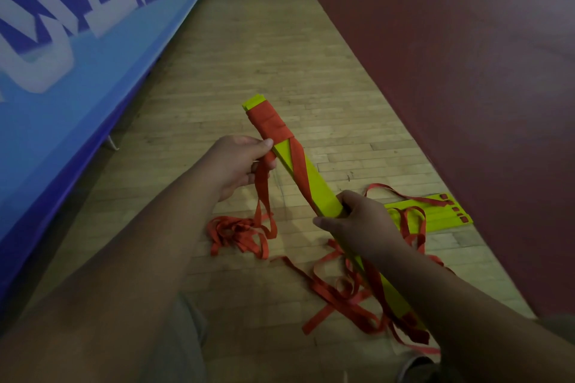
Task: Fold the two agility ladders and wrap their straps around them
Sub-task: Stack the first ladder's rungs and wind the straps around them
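Note:
A folded stack of yellow ladder rungs (320, 186) is held up over the floor, slanting from upper left to lower right. Red strap is wound tightly around its far end (273, 124) and runs diagonally down the stack. My right hand (357, 221) grips the stack at its middle. My left hand (239, 165) pinches the red strap (263, 196) beside the stack, and the strap hangs from it down to a loose heap (239, 233) on the floor. A second stack of yellow rungs (435, 214) lies flat on the floor to the right, with loose red straps around it.
More tangled red strap (342, 295) lies on the wooden floor (249, 56) under my right arm. A blue padded banner (77, 71) runs along the left. A dark red court surface (466, 71) covers the right. My shoe (417, 370) shows at the bottom edge.

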Available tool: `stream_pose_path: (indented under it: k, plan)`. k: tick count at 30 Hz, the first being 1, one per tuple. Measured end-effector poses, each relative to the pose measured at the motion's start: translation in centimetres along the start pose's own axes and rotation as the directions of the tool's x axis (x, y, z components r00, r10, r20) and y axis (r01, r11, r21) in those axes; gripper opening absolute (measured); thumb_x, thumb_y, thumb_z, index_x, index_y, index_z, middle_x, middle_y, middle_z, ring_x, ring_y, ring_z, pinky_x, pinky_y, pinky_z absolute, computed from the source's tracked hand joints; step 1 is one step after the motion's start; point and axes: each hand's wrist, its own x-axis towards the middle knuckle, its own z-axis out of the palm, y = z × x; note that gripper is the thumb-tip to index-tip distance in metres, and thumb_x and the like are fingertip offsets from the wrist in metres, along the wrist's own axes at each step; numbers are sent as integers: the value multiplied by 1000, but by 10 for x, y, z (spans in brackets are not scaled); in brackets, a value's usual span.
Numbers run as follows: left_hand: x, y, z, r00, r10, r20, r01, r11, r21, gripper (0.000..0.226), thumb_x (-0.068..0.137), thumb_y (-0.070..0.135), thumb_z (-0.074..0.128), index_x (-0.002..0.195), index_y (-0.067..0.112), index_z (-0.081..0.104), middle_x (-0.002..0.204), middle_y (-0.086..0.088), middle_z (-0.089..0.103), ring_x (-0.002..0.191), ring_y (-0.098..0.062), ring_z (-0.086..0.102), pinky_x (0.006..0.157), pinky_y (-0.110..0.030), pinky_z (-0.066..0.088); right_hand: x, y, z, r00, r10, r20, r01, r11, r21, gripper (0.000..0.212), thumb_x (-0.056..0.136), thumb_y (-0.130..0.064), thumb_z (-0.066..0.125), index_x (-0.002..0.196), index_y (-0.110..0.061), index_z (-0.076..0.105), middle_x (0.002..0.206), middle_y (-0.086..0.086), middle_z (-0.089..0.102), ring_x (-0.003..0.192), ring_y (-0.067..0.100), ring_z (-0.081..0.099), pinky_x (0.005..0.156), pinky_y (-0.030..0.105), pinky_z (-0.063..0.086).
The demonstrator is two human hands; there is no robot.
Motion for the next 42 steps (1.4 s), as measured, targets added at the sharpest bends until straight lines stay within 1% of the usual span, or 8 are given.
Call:
stream_pose_path:
  k: [9, 13, 18, 25, 30, 35, 39, 42]
  plan:
    - [1, -6, 3, 998, 39, -44, -28, 970, 242, 28, 109, 39, 63, 101, 18, 78, 84, -4, 83, 90, -21, 83, 99, -53, 63, -1, 5, 4, 999, -37, -6, 36, 994, -101, 38, 84, -49, 93, 93, -28, 63, 83, -4, 68, 73, 14, 66, 60, 35, 48]
    - [-2, -5, 5, 998, 50, -47, -32, 946, 322, 30, 109, 45, 63, 102, 20, 79, 84, -4, 84, 86, -18, 83, 96, -51, 65, 1, 8, 5, 1000, -8, 29, 13, 987, -162, 38, 84, -54, 91, 95, -28, 66, 83, -5, 69, 74, 11, 66, 58, 32, 44]
    - [-3, -5, 5, 999, 42, -16, -33, 935, 354, 34, 108, 50, 62, 105, 20, 79, 84, -4, 84, 84, -17, 83, 93, -48, 66, 1, 11, 8, 996, -6, 94, 25, 978, -206, 37, 89, -53, 85, 78, -23, 66, 66, -5, 63, 64, 9, 60, 60, 35, 44]
    - [-6, -6, 7, 1000, 1, -17, 5, 929, 370, 47, 103, 61, 65, 106, 17, 80, 82, -4, 83, 80, -13, 83, 79, -35, 60, -2, 9, 7, 987, -62, 147, 91, 976, -199, 24, 93, -46, 84, 115, -38, 77, 79, -10, 73, 75, 6, 67, 70, 33, 53]
    - [-9, -4, 11, 1000, 4, -1, -3, 923, 384, 52, 94, 68, 72, 104, 18, 82, 84, -3, 84, 77, -14, 83, 79, -37, 63, -2, 10, 8, 988, -48, 146, 80, 972, -219, 22, 93, -43, 83, 113, -39, 77, 76, -9, 70, 72, 13, 68, 68, 33, 54]
    - [-10, -2, 16, 1000, 10, -12, -6, 961, 277, 43, 92, 57, 80, 100, 15, 83, 80, -5, 82, 78, -16, 83, 74, -33, 57, -4, 7, 7, 982, -59, 177, 108, 954, -278, 38, 96, -47, 79, 132, -37, 71, 89, -11, 70, 90, 18, 70, 79, 36, 59]
    - [-7, 1, 13, 999, 31, 28, -35, 990, 136, 39, 90, 50, 84, 99, 12, 86, 84, -9, 82, 80, -19, 80, 90, -40, 61, -1, 1, 5, 978, -12, 208, 43, 989, -143, 22, 98, -51, 75, 105, -30, 71, 91, -5, 74, 84, 15, 72, 75, 37, 60]
    - [-2, 2, 6, 996, 46, 71, -47, 999, 12, 27, 95, 37, 82, 99, 10, 84, 92, -10, 82, 80, -18, 77, 85, -39, 60, 1, -5, 0, 967, 5, 255, 1, 1000, -22, 25, 99, -53, 72, 100, -28, 72, 92, 3, 76, 85, 22, 73, 72, 36, 54]
